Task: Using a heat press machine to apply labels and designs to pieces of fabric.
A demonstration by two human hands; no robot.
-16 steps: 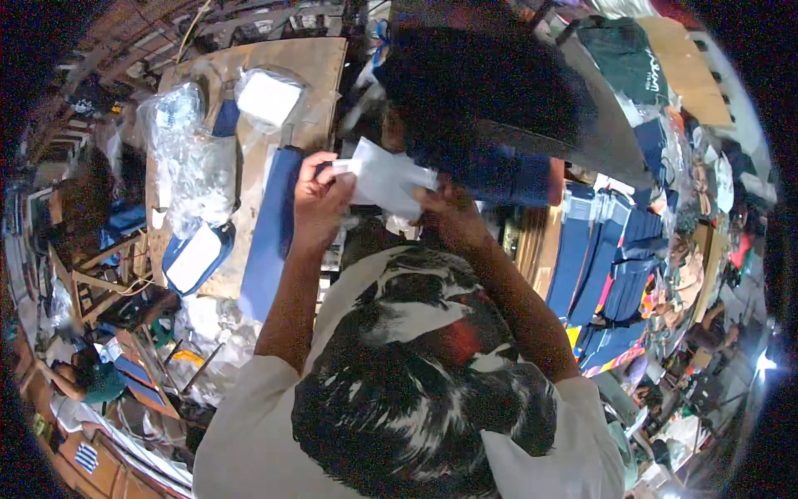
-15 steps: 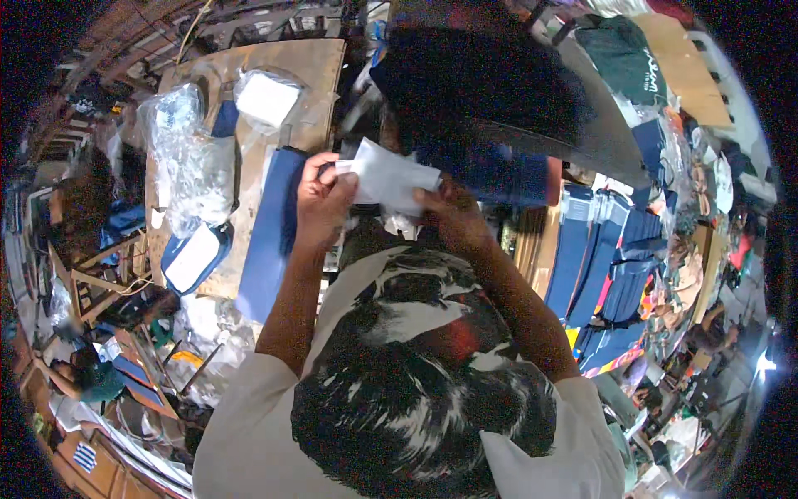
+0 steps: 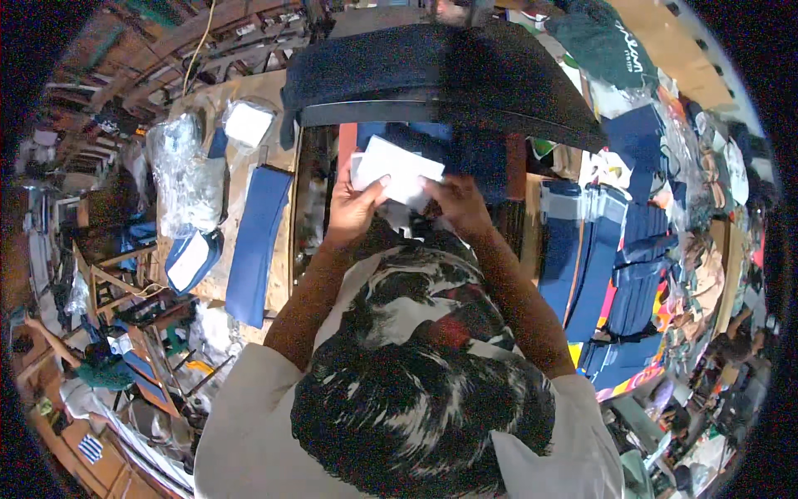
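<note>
My left hand [image 3: 353, 208] and my right hand [image 3: 455, 202] hold a white flat piece [image 3: 396, 170] between them at chest height, thumbs on its lower edge. Just beyond it lies a large dark navy fabric panel [image 3: 465, 79] over blue pieces [image 3: 432, 141]. My patterned black-and-white shirt [image 3: 416, 333] fills the lower middle of the view.
A long blue fabric strip [image 3: 256, 241] lies on a wooden bench [image 3: 241, 100] to the left, with clear plastic bags [image 3: 183, 175] and a white block [image 3: 248, 123]. Stacks of blue fabric pieces [image 3: 615, 274] stand to the right. Wooden frames and clutter [image 3: 116, 291] sit at far left.
The white piece and both hands stay together in front of me. The dark navy panel beyond them now spreads wider across the top of the view.
</note>
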